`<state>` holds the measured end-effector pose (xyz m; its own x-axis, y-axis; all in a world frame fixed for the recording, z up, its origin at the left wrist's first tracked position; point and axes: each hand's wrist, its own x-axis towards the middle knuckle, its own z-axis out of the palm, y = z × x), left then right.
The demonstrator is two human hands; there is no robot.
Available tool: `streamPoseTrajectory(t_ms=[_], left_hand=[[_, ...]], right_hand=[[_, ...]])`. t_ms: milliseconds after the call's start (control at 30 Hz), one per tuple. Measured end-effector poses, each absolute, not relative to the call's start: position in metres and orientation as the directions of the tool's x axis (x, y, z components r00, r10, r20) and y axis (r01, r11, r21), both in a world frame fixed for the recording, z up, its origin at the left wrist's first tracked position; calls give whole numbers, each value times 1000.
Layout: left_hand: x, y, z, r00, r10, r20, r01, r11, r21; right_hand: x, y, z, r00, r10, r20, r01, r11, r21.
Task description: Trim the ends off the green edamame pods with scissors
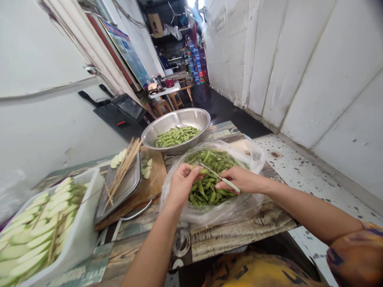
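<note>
Left hand (183,181): fingers pinching a slim green pod (204,171). Right hand (239,180): fingers closed round the pale-green handle of a thin metal-bladed tool (229,185), scissors or knife, can't tell; blade tip near the pod. Both hands over a clear plastic bag (217,215) full of loose green pods (206,191), on the wood-print patchwork surface (239,235). Just beyond: round stainless-steel bowl (167,122), more pods inside. Left: brown wooden board (153,184), metal tray (128,180) with bamboo skewers (124,169), white plastic bin (82,231) of pale-green slices (36,239).
</note>
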<state>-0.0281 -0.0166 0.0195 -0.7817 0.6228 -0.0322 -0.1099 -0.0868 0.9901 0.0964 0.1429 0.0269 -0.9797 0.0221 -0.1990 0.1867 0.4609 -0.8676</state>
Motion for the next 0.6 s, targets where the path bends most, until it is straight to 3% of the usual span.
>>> streamPoseTrajectory(t_ms=[133, 233, 333, 400, 500, 600], left_hand=[[-35, -20, 21, -773, 635, -3, -39, -42, 998], [-42, -25, 22, -810, 579, 89, 226, 170, 959], [-45, -30, 22, -792, 603, 93, 482, 525, 702], [-43, -30, 22, -769, 638, 33, 557, 646, 522], [-40, -29, 21, -714, 699, -38, 612, 650, 452], [-42, -28, 19, -652, 757, -50, 605, 559, 567]], right_hand=[[97, 145, 24, -966, -48, -255, 212, 421, -882], [97, 148, 22, -954, -82, -289, 247, 333, -910], [97, 151, 22, -952, -79, -296, 264, 281, -923], [98, 153, 24, -956, -75, -283, 253, 276, -927], [99, 154, 25, -960, -74, -270, 238, 289, -927], [100, 153, 24, -956, -81, -284, 251, 284, -926]])
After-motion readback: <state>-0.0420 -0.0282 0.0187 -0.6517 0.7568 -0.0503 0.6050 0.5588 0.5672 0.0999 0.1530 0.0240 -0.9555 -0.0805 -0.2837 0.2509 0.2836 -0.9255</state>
